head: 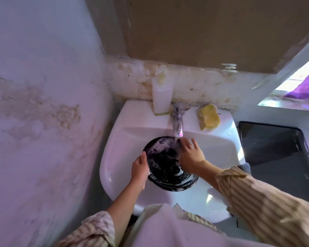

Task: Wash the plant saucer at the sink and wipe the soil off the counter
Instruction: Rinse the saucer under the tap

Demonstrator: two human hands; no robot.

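Over the white sink [125, 157] a person holds a dark round saucer [165, 168] tilted under the running tap [177, 120]. Water falls from the spout onto the saucer's upper edge, and soap bubbles and white foam streak its inside. The left hand [140, 169] grips the saucer's left rim, with fingers curled round the edge and the thumb lying along it. The right hand [191, 156] lies flat on the saucer's inner face near the right side, its fingers straight and spread toward the stream of water (nothing is held in it). Both arms wear striped sleeves, the left one pushed up near the elbow.

On the sink's back ledge a white soap bottle [161, 97] stands just left of the tap, and a yellow sponge [209, 117] lies just right of it. To the right of the sink is a dark counter [275, 150], with pale specks along its edge; whether they are soil I cannot tell. Behind the sink the wall is stained and flaking, and a purple cloth [307, 86] shows at the window on the far right.
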